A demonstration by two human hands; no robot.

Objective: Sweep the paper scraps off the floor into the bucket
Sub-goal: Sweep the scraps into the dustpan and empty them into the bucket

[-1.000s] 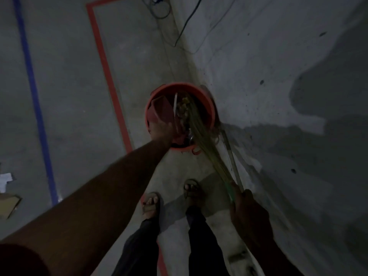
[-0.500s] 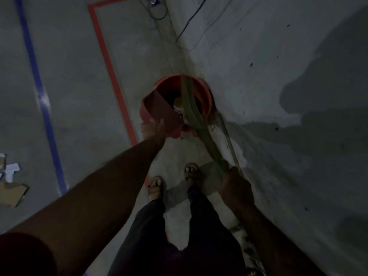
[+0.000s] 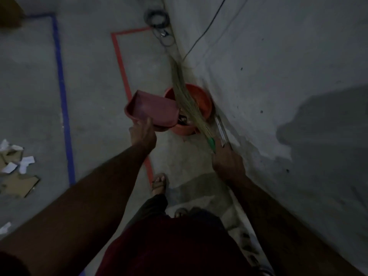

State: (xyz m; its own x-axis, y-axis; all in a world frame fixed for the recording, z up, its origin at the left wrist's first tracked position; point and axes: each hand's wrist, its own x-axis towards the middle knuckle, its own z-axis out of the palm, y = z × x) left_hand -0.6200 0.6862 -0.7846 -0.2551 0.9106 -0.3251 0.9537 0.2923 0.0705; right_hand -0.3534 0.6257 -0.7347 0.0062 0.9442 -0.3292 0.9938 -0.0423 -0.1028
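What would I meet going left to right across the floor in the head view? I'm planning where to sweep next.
Paper scraps → blue tape line → red tape line → dustpan → bucket → wall.

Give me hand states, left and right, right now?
Left hand: closed, gripping the red dustpan beside the bucket.
Right hand: closed around the broom at its green handle.

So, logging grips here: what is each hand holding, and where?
Left hand grips the dustpan at its near edge; right hand grips the broom by its green handle.
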